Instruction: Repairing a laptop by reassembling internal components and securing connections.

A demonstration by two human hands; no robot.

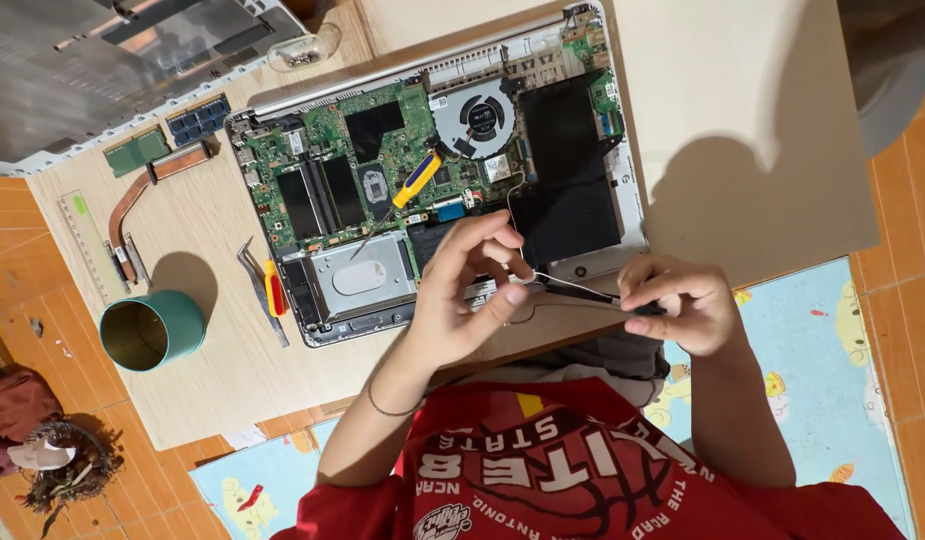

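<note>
White wire (517, 215) pinched, left hand (472, 285) | tweezers (582, 290) gripped, right hand (677, 305) | laptop (432, 170) open

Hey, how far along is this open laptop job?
Done: silver laptop opened; copper heat pipe and blue memory module lie out on the wooden table. In hand: left hand pinches a thin white wire, right hand grips a slim black tool. Left: round fan and black battery sit inside.
</note>
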